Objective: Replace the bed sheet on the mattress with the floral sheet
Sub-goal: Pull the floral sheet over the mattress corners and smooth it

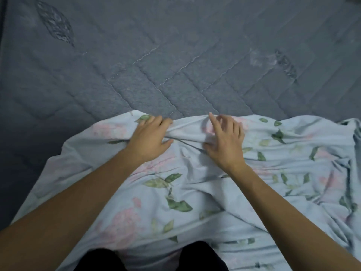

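My left hand (149,138) lies palm-down on the floral sheet (175,192), fingers curled over its far hem and thumb tucked against a fold: it is gathering a bunch of the cloth. My right hand (224,141) is just beside it on the same hem. Index finger sticks up straight, the other fingers bend loosely, the thumb rests on the fabric. I cannot tell whether this hand actually pinches the cloth or only lies on it. Between the two hands a ridge of bunched fabric runs across.

Count: two hands, both bare forearms in view; one floral sheet; one mattress (175,55).

The floral sheet is pale blue with pink blossoms and green leaves. It lies rumpled on the near part of the mattress, its far hem roughly midway up the view. It spreads to the right edge of the view and stops short of the mattress's left side. Many creases, heaviest toward the right.

The mattress beyond the hem is bare, grey, quilted in a diagonal stitched pattern, with two leaf-shaped embroidered motifs visible: one toward the far left (55,23), one toward the right (286,65).

Dark clothing (203,255) shows at the near edge, below the sheet.

No brand, label or legible writing on anything.
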`<action>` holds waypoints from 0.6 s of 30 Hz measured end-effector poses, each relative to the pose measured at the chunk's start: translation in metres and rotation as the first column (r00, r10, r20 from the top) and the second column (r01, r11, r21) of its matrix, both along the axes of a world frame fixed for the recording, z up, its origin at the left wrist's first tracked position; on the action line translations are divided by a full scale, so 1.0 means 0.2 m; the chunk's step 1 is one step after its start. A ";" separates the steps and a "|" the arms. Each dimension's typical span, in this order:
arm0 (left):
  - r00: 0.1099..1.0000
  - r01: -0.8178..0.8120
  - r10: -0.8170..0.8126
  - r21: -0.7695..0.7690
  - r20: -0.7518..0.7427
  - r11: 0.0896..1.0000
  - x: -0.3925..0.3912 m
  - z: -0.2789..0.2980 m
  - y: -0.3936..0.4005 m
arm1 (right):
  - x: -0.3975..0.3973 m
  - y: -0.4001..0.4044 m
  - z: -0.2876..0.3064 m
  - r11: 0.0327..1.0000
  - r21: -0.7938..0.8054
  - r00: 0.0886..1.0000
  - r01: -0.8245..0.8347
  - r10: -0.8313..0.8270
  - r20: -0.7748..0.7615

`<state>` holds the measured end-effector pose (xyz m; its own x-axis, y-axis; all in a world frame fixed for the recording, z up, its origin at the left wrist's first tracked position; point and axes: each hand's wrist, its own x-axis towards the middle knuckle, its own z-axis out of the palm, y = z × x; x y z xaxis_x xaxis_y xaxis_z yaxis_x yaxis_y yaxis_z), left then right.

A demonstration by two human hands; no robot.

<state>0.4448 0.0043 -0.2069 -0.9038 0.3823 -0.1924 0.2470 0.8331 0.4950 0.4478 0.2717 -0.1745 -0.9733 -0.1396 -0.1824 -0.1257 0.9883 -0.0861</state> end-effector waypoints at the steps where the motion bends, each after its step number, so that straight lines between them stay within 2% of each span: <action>1: 0.999 0.014 -0.013 -0.005 0.038 1.000 0.00 0.00 0.02 | -0.01 0.03 0.01 1.000 0.007 1.000 0.007 -0.008 0.021; 4: 0.993 0.121 -0.122 0.037 0.012 0.992 0.04 0.03 0.06 | -0.01 0.12 0.03 1.000 0.008 0.999 0.002 -0.002 0.038; 6: 0.984 0.178 -0.177 0.057 -0.022 0.982 0.09 0.04 0.07 | 0.02 0.17 0.02 0.997 -0.070 0.999 -0.020 0.022 0.037; 10: 0.992 0.126 -0.124 0.148 -0.022 0.981 0.17 0.06 0.13 | 0.14 0.20 0.05 0.971 -0.226 0.991 -0.078 0.100 0.086; 13: 0.989 -0.024 -0.004 0.192 0.147 0.981 0.17 0.06 0.21 | 0.21 0.26 0.07 0.907 -0.408 0.988 -0.101 0.140 0.069; 15: 0.960 -0.089 0.039 0.170 0.276 0.982 0.15 0.04 0.25 | 0.20 0.29 0.09 0.876 -0.482 0.995 0.005 0.044 0.091; 18: 0.921 0.017 -0.019 0.009 0.388 1.000 0.13 0.00 0.31 | 0.11 0.33 0.03 0.924 -0.340 0.979 0.174 -0.126 0.160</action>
